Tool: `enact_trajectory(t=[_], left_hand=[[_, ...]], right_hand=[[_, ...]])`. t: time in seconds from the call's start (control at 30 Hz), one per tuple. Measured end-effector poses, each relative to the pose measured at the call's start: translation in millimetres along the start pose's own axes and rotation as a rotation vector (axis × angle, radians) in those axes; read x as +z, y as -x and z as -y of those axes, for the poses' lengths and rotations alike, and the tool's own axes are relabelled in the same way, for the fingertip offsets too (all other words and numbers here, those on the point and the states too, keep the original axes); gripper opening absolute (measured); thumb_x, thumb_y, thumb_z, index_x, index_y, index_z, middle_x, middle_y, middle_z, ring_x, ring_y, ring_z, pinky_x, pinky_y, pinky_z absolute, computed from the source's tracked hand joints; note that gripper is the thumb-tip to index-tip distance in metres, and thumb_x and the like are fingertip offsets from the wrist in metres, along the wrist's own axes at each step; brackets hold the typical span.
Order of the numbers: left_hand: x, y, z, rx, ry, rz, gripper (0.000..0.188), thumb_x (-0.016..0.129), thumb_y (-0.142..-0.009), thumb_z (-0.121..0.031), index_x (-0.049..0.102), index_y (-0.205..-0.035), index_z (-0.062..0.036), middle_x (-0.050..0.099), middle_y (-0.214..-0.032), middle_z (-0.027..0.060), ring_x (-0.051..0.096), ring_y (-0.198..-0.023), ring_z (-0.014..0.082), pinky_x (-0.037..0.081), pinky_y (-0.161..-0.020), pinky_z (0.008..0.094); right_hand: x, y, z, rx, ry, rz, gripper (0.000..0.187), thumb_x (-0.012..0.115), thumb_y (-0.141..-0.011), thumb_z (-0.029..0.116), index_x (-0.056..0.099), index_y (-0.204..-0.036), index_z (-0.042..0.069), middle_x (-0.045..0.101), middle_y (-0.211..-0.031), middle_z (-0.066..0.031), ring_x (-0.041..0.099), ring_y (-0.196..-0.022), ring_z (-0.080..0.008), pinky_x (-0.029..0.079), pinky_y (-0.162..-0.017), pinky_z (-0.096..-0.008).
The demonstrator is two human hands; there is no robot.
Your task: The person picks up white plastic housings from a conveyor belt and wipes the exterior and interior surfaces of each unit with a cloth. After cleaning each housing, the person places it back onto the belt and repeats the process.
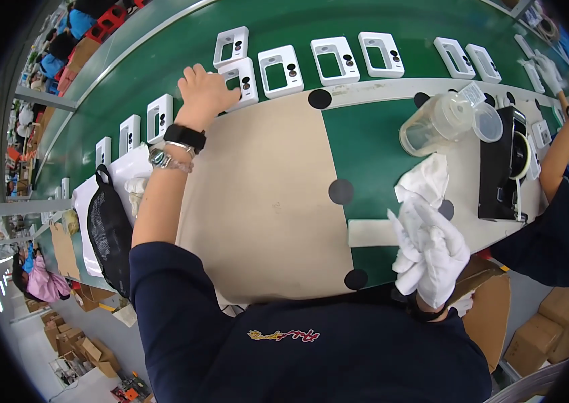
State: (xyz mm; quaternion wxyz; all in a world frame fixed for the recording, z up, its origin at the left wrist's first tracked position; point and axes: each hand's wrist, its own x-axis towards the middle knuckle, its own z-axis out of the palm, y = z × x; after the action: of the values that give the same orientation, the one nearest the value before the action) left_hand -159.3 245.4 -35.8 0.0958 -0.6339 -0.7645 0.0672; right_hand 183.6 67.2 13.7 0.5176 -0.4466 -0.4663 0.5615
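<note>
My bare left hand (205, 97), with a black band and a bracelet at the wrist, reaches to the far left. Its fingers are spread, and the thumb side meets the edge of a white plastic housing (247, 83) with a rectangular opening and dark round parts. A second housing (232, 47) stands just beyond it. My right hand (431, 252) wears a white glove and is held near my body on the right. Its fingers are bent around the lower end of a crumpled white cloth (424, 178); the exact grip is partly hidden.
More white housings (281, 70) line the green conveyor belt (177, 47). A beige mat (264, 195) covers the bench before me. At right are a clear plastic jar (425, 127) and a black tape dispenser (496, 171). A black mesh bag (108, 228) lies left; a co-worker's arm (560, 148) reaches in.
</note>
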Motion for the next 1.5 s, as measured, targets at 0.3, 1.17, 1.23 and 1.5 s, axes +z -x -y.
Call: enact_trajectory(t=[0.3,1.17,1.23,1.5], left_hand=[[-44.0,92.5,-23.6,0.009,1.19,-0.305,0.019,0.048,-0.074,-0.015,0.053,-0.078,0.0024,0.052,-0.061,0.0086,0.051,-0.055,0.0182,0.042,-0.051,0.0292],[-65.8,289.7,-84.4,0.201,1.826,-0.135,0.027,0.044,-0.056,-0.001,0.051,-0.082,0.0037,0.046,-0.054,0.0055,0.044,-0.042,0.0183,0.032,-0.039,0.0238],[-73.0,291.0,-92.1,-0.204,2.289,-0.103,0.028,0.042,-0.058,-0.001,0.051,-0.083,0.0036,0.044,-0.056,0.0011,0.042,-0.045,0.0116,0.031,-0.041,0.0211],[-71.9,288.1,-79.9,-0.241,2.249,0.037,0.023,0.041,-0.06,0.0,0.049,-0.081,0.0031,0.04,-0.054,0.0009,0.036,-0.044,0.0109,0.03,-0.04,0.0225]], right_hand=[[10.4,31.9,10.9,-0.156,-0.291,-0.134,0.034,0.044,-0.083,0.012,0.045,-0.111,-0.006,0.057,-0.087,-0.0125,0.056,-0.061,-0.0172,0.046,-0.067,-0.0264],[71.2,22.1,-1.9,0.248,0.277,0.779,0.031,0.044,-0.082,0.015,0.044,-0.108,-0.001,0.056,-0.091,-0.0084,0.055,-0.069,-0.0196,0.044,-0.064,-0.0274],[82.7,46.2,-27.1,-0.267,0.511,0.362,0.036,0.037,-0.086,0.021,0.04,-0.112,-0.002,0.055,-0.093,-0.0084,0.055,-0.072,-0.0176,0.043,-0.067,-0.0259],[70.2,51.6,-47.4,-0.585,0.874,0.261,0.042,0.028,-0.089,0.031,0.038,-0.113,-0.002,0.053,-0.094,-0.0103,0.054,-0.079,-0.0177,0.044,-0.069,-0.0265]])
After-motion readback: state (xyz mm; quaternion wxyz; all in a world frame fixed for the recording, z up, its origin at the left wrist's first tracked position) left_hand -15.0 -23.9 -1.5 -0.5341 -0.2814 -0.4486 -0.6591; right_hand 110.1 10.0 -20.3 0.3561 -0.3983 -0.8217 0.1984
